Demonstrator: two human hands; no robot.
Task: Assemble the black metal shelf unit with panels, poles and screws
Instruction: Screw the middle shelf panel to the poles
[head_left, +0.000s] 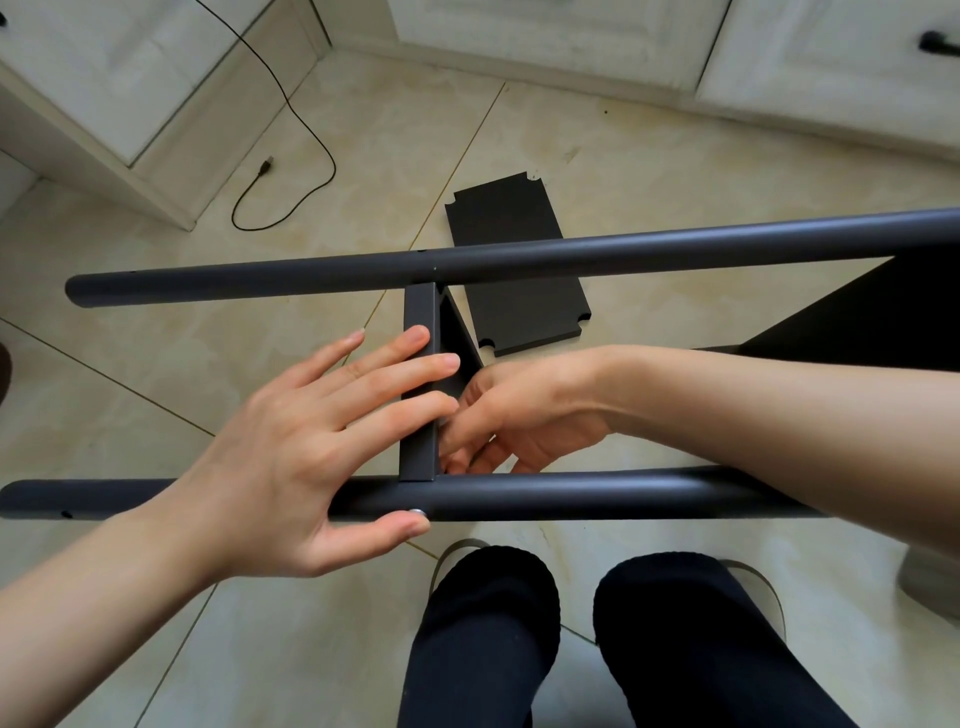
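Two black poles lie sideways before me, the far pole (519, 257) and the near pole (571, 493). A black shelf panel (420, 306) stands on edge between them. My left hand (291, 441) lies spread over the near pole, its straight fingers pressing the panel's edge and its thumb beside a silver screw head (417, 513). My right hand (519, 415) reaches in behind the panel with curled fingers; whether it holds anything is hidden. A second mounted panel (857, 317) shows at the right.
A loose black panel (514, 260) with notched corners lies flat on the tiled floor beyond the poles. A black USB cable (291, 171) trails over the floor at the upper left. White cabinets (519, 31) line the back. My knees (571, 649) fill the bottom.
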